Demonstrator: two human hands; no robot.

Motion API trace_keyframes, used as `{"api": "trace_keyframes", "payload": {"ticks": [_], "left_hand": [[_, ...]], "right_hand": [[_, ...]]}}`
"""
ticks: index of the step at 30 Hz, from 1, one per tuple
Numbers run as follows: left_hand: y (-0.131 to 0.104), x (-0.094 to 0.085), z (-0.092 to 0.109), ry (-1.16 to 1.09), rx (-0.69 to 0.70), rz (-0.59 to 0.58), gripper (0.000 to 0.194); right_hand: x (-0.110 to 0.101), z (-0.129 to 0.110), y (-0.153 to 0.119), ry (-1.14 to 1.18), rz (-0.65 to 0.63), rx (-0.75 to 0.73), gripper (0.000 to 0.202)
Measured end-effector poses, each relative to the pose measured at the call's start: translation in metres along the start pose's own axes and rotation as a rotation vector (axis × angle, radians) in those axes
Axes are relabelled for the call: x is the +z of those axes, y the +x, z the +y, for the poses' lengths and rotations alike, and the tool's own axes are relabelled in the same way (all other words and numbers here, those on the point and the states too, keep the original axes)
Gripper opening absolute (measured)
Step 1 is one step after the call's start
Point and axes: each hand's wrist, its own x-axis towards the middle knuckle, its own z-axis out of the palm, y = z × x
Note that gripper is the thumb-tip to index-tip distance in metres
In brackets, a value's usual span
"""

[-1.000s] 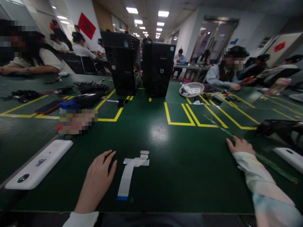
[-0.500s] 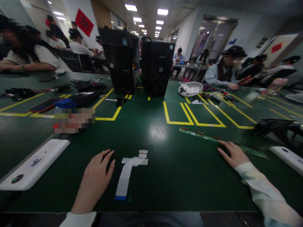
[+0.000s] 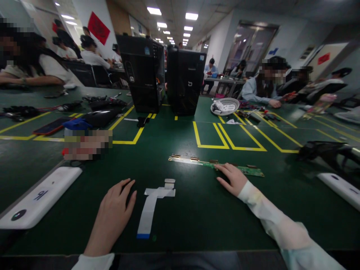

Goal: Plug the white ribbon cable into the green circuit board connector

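A long narrow green circuit board lies on the dark green table, right of centre. My right hand rests with its fingertips on the middle of the board, fingers stretched out and thumb apart. My left hand lies on the table at the left with its fingers apart, holding nothing. Just right of it is a white flat ribbon cable with a blue end, not touched by either hand.
Two black computer towers stand at the back centre. White devices lie at both sides. A white basket and yellow tape lines are farther back. Other people sit around.
My right hand has moved to the left, and the green circuit board has slid left with it. My left hand and the ribbon cable have not moved.
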Motion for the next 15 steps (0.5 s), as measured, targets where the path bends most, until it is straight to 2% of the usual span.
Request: {"api": "trace_keyframes", "payload": {"ticks": [4,10,15], "left_hand": [[-0.001,0.001,0.000,0.008,0.002,0.003,0.053],[0.000,0.001,0.001,0.007,0.015,0.026,0.051],[-0.001,0.001,0.000,0.012,0.020,0.019,0.052]], "right_hand": [[0.015,-0.024,0.027,0.063,-0.036,-0.053,0.045],[0.040,-0.060,0.056,0.269,-0.026,-0.113,0.052],[0.049,-0.088,0.075,0.334,-0.047,-0.169,0.057]]}}
